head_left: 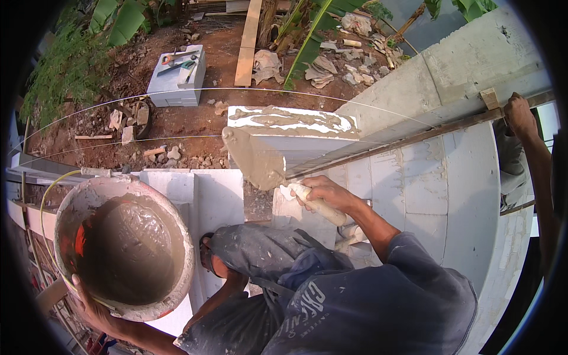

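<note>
Dark shirt [378,302] — trowel [322,208] partly under mortar [257,160]

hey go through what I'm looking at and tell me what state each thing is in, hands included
Right hand: closed around the trowel handle
Trowel: blade loaded with mortar
Left hand: against the bucket's side, grip partly hidden
Bucket: partly filled with wet mortar, rim crusted
White block: top unevenly mortared, bare patches showing
String: stretched across
Hand tools: lying on stacked blocks
</note>
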Motion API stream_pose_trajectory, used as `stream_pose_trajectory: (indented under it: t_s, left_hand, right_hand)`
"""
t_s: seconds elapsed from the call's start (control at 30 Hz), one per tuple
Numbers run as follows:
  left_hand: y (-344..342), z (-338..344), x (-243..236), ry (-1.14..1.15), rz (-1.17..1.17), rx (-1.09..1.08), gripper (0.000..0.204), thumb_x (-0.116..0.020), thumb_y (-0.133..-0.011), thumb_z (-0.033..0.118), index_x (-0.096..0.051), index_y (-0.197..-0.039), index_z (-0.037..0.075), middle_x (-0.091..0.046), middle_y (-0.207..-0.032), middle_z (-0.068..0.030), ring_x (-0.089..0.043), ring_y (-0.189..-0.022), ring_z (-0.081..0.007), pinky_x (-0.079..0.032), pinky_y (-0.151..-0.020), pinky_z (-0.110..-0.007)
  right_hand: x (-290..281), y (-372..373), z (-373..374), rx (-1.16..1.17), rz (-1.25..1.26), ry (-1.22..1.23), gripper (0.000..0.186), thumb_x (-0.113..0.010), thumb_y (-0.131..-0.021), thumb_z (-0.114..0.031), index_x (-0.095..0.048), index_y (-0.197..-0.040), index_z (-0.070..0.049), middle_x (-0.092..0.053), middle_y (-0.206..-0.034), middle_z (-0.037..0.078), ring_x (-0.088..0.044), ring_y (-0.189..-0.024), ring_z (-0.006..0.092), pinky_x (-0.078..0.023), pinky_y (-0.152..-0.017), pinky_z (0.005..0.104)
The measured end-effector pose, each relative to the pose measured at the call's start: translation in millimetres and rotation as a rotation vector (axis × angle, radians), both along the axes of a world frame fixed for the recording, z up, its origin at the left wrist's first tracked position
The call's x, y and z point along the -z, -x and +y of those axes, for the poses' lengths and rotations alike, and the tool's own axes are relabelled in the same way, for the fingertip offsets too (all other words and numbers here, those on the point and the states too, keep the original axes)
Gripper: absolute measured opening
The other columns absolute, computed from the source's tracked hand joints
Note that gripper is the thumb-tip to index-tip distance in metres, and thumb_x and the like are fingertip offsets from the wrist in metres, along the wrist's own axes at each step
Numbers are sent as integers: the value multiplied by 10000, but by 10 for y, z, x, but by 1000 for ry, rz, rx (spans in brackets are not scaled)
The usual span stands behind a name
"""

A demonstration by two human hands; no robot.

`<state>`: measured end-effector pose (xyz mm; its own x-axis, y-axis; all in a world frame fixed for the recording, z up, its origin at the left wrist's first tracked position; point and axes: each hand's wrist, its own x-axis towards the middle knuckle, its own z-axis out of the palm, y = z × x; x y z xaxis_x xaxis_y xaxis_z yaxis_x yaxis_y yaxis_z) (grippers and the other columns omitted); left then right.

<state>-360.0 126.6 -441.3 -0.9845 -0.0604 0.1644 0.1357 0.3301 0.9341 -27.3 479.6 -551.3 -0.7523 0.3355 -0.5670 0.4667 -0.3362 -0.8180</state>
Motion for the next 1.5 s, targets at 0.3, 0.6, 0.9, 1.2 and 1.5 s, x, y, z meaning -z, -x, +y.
stream_pose_trajectory:
  t_s: [0.3,0.6,0.9,1.2,1.5]
  left_hand:
    - [366,-320,106,134,-81,3,578,-539,-975,424,-547,-1325,-35,-589,-1259,-126,-554,-1117,-212,-398,-999,-317]
    - [402,-628,296,277,201,156,510,-521,-998,347,-538,-1335,-35,-582,-1274,-129,-556,-1111,-198,-400,-994,-314]
    - [283,-592,265,244,206,128,500,-542,-993,325,-538,-1333,-41,-601,-1239,-124,-563,-1077,-184,-415,-964,-303]
    - [385,-745,307,288,254,237,492,-563,-987,303,-538,-1331,-47,-620,-1205,-119,-570,-1043,-170,-430,-935,-292]
    - [465,-304,-36,-161,-196,-46,378,-687,-892,240,-654,-1160,-24,-677,-1000,-63,-624,-838,-114,-481,-769,-238]
  right_hand:
    - [122,-983,822,145,-1169,-954,341,-653,-777,-223,-676,-1025,10,-682,-1035,228,-658,-1003,365,-513,-876,447]
    - [499,-785,911,383,-1292,-892,323,-641,-782,-212,-702,-1017,1,-685,-1081,217,-658,-1032,363,-515,-887,442]
    - [573,-775,905,417,-1247,-1015,322,-630,-849,-246,-671,-1054,-1,-678,-1073,215,-655,-1012,388,-514,-871,473]
    - [819,-872,997,504,-1215,-918,383,-630,-880,-295,-637,-1093,24,-682,-1023,242,-654,-997,400,-509,-849,487]
    - [443,-442,76,344,-184,-992,363,-653,-882,-190,-581,-1121,75,-633,-948,148,-577,-835,229,-473,-793,382]
